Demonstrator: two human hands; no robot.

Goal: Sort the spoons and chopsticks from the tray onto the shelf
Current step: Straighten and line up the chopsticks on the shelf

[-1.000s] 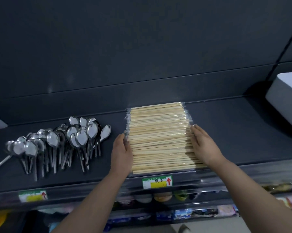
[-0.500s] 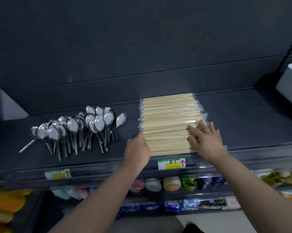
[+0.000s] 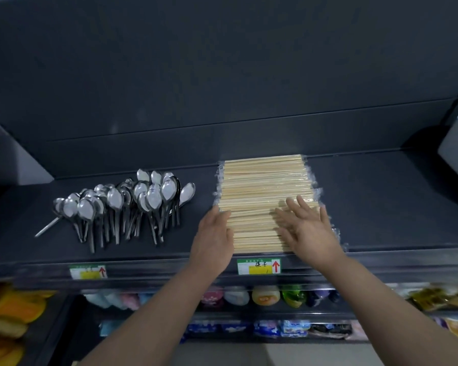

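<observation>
- The shelf [image 3: 381, 207] carries both piles.
- Wrapped chopsticks [image 3: 262, 186] lie stacked mid-shelf.
- Heaped spoons [image 3: 122, 204] lie left of them.
- The right hand [image 3: 308, 229] rests flat, fingers spread, on the chopsticks.
- The left hand [image 3: 213, 239], unclenched, presses their left ends.

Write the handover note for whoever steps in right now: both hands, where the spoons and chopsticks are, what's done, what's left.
Left hand: open, fingers straight against the left ends of the wrapped chopsticks.
Right hand: open, fingers spread over the stack's right front part; the blur hides whether it touches.
Things: the chopsticks lie stacked on the shelf, above a label. The spoons lie piled to their left, apart from the stack.
Done: both kinds are on the shelf, separated.
Left: probably just squaring the stack. The tray is out of view, so check it for leftovers.
</observation>
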